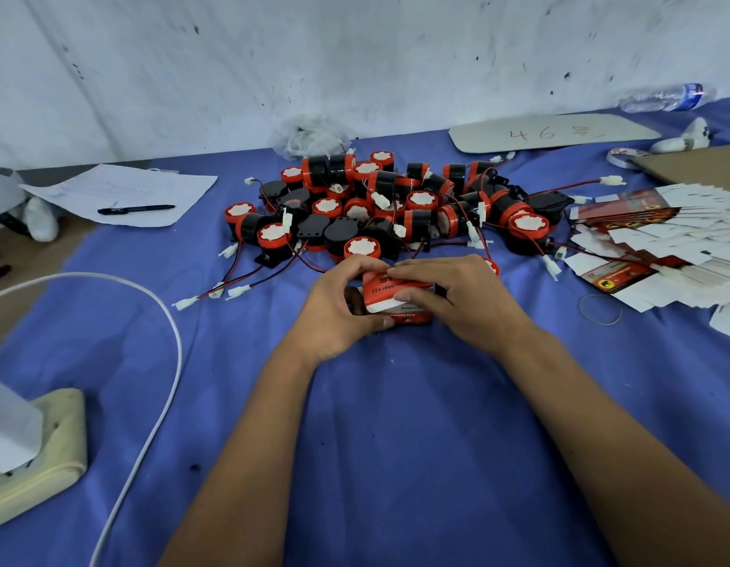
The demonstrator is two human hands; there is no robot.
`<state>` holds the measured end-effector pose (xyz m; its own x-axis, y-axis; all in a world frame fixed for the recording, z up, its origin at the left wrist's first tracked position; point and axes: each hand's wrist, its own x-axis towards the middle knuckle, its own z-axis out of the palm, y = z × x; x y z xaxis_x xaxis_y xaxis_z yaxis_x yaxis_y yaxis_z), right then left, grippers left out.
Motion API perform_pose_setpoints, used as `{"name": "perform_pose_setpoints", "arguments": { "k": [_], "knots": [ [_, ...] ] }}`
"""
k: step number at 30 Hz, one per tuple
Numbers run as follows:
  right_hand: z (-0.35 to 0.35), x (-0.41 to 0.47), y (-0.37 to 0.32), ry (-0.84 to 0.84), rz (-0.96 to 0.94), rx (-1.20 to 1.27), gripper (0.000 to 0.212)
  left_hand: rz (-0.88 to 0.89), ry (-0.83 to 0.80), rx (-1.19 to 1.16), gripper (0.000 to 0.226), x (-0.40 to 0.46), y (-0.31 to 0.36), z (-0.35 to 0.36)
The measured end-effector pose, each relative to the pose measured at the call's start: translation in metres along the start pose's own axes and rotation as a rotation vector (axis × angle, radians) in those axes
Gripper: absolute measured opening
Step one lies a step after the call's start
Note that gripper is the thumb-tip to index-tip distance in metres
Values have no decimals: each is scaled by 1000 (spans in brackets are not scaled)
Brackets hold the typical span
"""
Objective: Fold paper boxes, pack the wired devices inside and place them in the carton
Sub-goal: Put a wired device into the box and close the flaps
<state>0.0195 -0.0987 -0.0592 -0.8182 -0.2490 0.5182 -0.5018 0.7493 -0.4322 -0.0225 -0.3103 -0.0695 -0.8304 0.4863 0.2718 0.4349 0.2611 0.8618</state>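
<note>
Now both hands [400, 304] clasp red box [390, 289], long axis left-right, flap nearside.

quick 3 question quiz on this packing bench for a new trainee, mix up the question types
1. True or false: both hands grip the red paper box.
2. The pen lies on: A) sheet of paper B) flat box blanks C) blue cloth
3. What lies by the wall at far right?

Key: 1 true. 2 A. 3 a water bottle on its side.
</note>
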Motion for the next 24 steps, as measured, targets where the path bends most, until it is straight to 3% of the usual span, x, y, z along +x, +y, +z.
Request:
{"name": "perform_pose_setpoints", "arguments": {
  "k": [3,7,12,24],
  "knots": [
    [1,3,-1,12,6,-1,38,17,18,34,61,0,-1,1],
    [1,1,-1,-92,3,20,55,16,45,51,57,0,0,2],
    [3,1,-1,13,22,69,38,30,39,49,62,0,1,3],
    [14,-1,-12,-5,160,138,38,45,96,86,68,1,-1,6]
  ]
}}
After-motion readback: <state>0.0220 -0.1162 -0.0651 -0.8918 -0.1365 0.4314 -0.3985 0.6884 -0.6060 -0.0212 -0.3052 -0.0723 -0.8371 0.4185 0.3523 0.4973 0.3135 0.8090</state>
